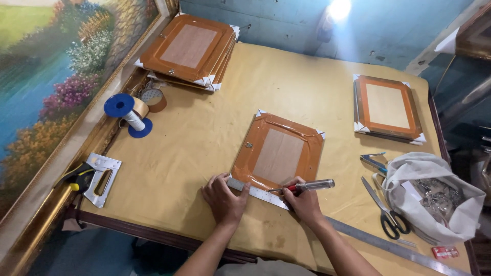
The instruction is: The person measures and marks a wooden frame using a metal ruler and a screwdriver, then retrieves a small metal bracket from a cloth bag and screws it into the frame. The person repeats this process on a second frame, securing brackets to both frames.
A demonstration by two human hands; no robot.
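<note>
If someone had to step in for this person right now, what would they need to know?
Left hand: pressed flat on the steel ruler, holding it along the near edge of the frame.
Right hand: gripping a screwdriver, red and clear handle, tip at the ruler by the frame's near edge.
The frame lies back up at the middle of the table, taped in brown, with white corner guards.
Done, by the look of it: a taped stack far left and another frame far right.
Left: whatever the tip is doing at that edge; it is too small to tell.
Scissors and a bag lie to the right.
</note>
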